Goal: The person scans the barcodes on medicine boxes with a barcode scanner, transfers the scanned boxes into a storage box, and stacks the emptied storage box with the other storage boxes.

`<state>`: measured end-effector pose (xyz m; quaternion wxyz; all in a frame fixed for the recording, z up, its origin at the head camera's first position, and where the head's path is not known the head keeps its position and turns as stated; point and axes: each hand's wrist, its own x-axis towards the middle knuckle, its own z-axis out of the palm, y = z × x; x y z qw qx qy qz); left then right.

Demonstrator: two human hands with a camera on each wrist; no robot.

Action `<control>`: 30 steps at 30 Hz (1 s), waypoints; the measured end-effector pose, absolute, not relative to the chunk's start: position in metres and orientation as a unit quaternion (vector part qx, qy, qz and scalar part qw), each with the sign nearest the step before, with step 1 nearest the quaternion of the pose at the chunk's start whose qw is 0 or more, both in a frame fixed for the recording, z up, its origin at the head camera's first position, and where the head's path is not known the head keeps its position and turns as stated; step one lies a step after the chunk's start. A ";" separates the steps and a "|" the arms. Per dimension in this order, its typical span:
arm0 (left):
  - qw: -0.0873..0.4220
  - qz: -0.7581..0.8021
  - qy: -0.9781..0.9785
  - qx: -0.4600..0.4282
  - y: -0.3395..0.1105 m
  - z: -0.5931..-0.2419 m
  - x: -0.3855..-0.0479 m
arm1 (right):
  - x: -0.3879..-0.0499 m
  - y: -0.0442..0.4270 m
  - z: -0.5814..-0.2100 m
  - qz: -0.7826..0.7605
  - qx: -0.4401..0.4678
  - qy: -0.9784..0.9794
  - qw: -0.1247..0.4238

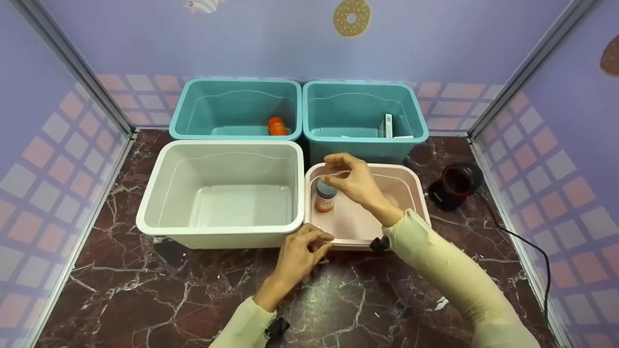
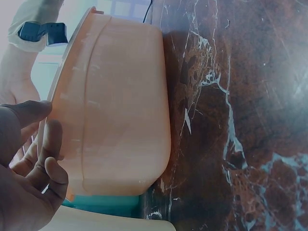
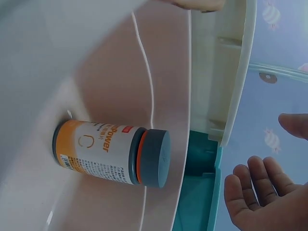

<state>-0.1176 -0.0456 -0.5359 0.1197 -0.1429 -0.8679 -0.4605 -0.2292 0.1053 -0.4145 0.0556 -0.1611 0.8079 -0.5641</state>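
Observation:
A pill bottle (image 3: pixel 103 149) with a dark grey cap and a white-and-orange label stands upright inside the pink bin (image 1: pixel 363 240), near its left wall. Just above that cap hovers my right hand (image 1: pixel 355 181), holding nothing. The right wrist view shows this hand (image 3: pixel 264 192) with its fingers relaxed and a gap between it and the bottle. At the pink bin's front left corner, my left hand (image 1: pixel 301 249) pinches the rim between thumb and fingers. Seen close in the left wrist view, the thumb lies against the bin's rim (image 2: pixel 48 125) and the fingers curl below.
A white bin (image 1: pixel 220 231) stands left of the pink one. Behind are two teal bins; the left one (image 1: pixel 237 137) holds an orange bottle (image 1: pixel 277 126), the right one (image 1: pixel 365 140) a white box (image 1: pixel 388 126). A black corded device (image 1: pixel 454 186) sits at right.

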 end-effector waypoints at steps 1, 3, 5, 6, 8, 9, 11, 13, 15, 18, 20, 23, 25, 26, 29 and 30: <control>0.121 -0.458 -0.869 -0.143 -0.046 -0.536 -0.118 | -0.229 0.106 -0.416 -0.562 -0.160 0.810 0.057; 0.123 -0.454 -0.871 -0.143 -0.046 -0.536 -0.118 | -0.234 0.110 -0.428 -0.559 -0.161 0.811 0.058; 0.126 -0.454 -0.870 -0.144 -0.046 -0.536 -0.118 | -0.239 0.113 -0.441 -0.554 -0.160 0.815 0.060; 0.126 -0.454 -0.870 -0.145 -0.046 -0.536 -0.118 | -0.242 0.115 -0.447 -0.552 -0.159 0.816 0.062; 0.126 -0.456 -0.869 -0.147 -0.046 -0.536 -0.118 | -0.246 0.119 -0.460 -0.548 -0.159 0.819 0.065; 0.126 -0.456 -0.869 -0.147 -0.046 -0.536 -0.117 | -0.246 0.120 -0.462 -0.546 -0.156 0.820 0.068; 0.126 -0.456 -0.869 -0.147 -0.046 -0.536 -0.117 | -0.245 0.122 -0.465 -0.543 -0.153 0.822 0.073; 0.127 -0.457 -0.868 -0.147 -0.046 -0.536 -0.117 | -0.245 0.124 -0.469 -0.537 -0.151 0.826 0.074; 0.128 -0.456 -0.869 -0.146 -0.046 -0.536 -0.117 | -0.244 0.126 -0.473 -0.531 -0.148 0.831 0.075; 0.128 -0.456 -0.868 -0.146 -0.046 -0.536 -0.117 | -0.243 0.128 -0.478 -0.516 -0.142 0.841 0.072; 0.128 -0.456 -0.869 -0.146 -0.046 -0.536 -0.117 | -0.243 0.129 -0.483 -0.508 -0.138 0.847 0.070; 0.129 -0.456 -0.868 -0.146 -0.046 -0.536 -0.117 | -0.243 0.131 -0.491 -0.493 -0.135 0.857 0.067; 0.129 -0.456 -0.868 -0.147 -0.046 -0.536 -0.117 | -0.244 0.131 -0.495 -0.487 -0.135 0.860 0.065; 0.130 -0.456 -0.868 -0.148 -0.046 -0.536 -0.117 | -0.244 0.132 -0.496 -0.483 -0.133 0.863 0.065; 0.133 -0.455 -0.868 -0.150 -0.046 -0.536 -0.117 | -0.246 0.131 -0.499 -0.478 -0.129 0.867 0.062; 0.134 -0.454 -0.868 -0.150 -0.046 -0.536 -0.117 | -0.246 0.131 -0.499 -0.475 -0.129 0.868 0.061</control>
